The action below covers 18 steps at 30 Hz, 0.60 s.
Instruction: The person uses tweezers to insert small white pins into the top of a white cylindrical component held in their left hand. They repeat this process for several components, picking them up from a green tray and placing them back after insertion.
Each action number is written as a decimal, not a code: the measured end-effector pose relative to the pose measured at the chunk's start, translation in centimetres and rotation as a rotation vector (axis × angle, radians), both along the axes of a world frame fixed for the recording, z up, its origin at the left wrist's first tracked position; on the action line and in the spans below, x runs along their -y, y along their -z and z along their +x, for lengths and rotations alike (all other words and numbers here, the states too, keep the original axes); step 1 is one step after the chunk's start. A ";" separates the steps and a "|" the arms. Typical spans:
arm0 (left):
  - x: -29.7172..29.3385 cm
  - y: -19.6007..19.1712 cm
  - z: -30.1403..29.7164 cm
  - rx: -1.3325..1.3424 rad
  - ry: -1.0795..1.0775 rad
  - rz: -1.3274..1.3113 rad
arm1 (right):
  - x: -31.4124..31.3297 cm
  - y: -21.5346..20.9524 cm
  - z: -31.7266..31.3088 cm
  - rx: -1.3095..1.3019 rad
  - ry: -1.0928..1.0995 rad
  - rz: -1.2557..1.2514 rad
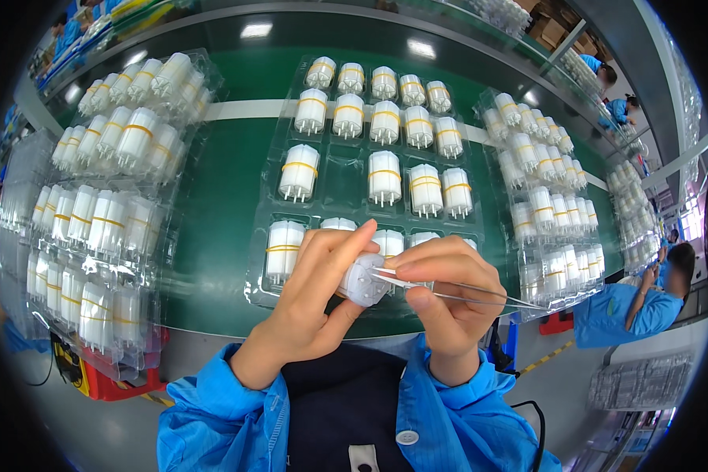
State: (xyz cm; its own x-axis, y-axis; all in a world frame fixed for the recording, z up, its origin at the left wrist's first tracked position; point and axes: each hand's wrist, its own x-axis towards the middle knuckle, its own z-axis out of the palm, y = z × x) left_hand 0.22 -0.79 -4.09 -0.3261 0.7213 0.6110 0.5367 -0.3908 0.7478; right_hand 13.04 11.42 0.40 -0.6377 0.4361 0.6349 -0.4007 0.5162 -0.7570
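White plastic cylinder (362,281), capped end toward the camera, pinched in the left hand (315,303): thumb along the near side, fingers curled over the top, grip narrow and closed on the part. Left forearm in from six o'clock, blue sleeve (212,417) bunched at the wrist. Right hand (448,295) just beside it at three o'clock, fingers folded tight on thin metal tweezers (448,289); tips laid against the cylinder's end face, handles trailing out toward three o'clock. Both hands raised above the near edge of the green table (220,236), over the lower row of a clear blister tray (334,169).

At twelve o'clock from the hands, that central tray: rows of upright white cylinders, each banded with a yellow ring, short pins pointing down; several pockets vacant. At nine o'clock, stacked clear trays (94,236) filled with the same banded cylinders, tilted and overlapping. At two o'clock, another filled tray stack (551,204) running toward the table's far side. White stripe (244,108) across the table at eleven o'clock. Red block (110,381) under the left stack at eight o'clock. Person in blue (629,311) seated at three o'clock, well apart.
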 end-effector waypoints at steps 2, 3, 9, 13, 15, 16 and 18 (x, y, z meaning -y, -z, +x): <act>0.0 0.1 0.0 0.001 0.006 -0.001 | -0.1 0.0 -0.1 0.008 -0.006 0.014; 0.0 0.1 0.0 0.010 0.011 -0.005 | -0.1 0.0 -0.1 0.015 -0.006 0.011; 0.1 0.0 0.0 0.028 0.025 -0.023 | -0.4 0.0 0.0 0.019 -0.030 0.009; 0.2 0.0 0.1 0.032 0.020 -0.034 | -0.3 0.0 0.0 0.026 -0.024 0.001; 0.2 -0.1 0.0 0.020 0.016 -0.028 | -0.2 0.1 0.0 0.027 -0.014 -0.014; 0.2 -0.1 0.0 0.009 0.013 -0.023 | -0.1 0.1 0.0 0.028 -0.009 -0.022; 0.2 -0.3 -0.1 -0.005 0.013 -0.010 | 0.4 0.6 0.0 -0.007 -0.003 -0.140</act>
